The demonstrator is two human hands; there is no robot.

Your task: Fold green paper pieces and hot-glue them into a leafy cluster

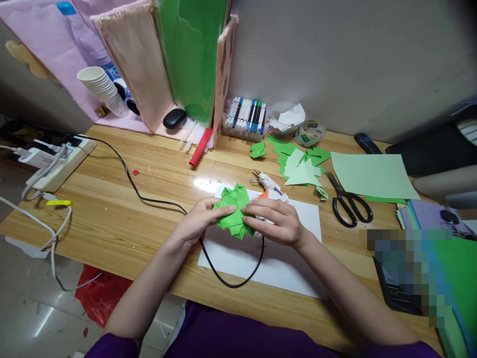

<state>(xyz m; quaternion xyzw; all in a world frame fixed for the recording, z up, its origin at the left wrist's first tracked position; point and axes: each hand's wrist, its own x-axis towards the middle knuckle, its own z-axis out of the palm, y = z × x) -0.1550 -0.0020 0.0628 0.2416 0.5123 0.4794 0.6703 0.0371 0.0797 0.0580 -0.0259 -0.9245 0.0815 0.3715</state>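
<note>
A green folded paper piece (236, 215) with a jagged outline is held between both hands above a white sheet (298, 268). My left hand (203, 219) grips its left side, the thumb lying across the top face. The fingers of my right hand (278, 219) press on its right edge. Just behind my right hand lies a white glue gun (272, 186) with an orange trigger, partly hidden by that hand. Its black cable (238, 285) loops over the white sheet below the paper piece.
Black scissors (346, 203) lie to the right, near a pale green sheet (372, 174). Green paper pieces (301, 166) are heaped behind the glue gun. Farther back are a box of markers (246, 117) and a tape roll (309, 133). A power strip (61, 166) stands at the left.
</note>
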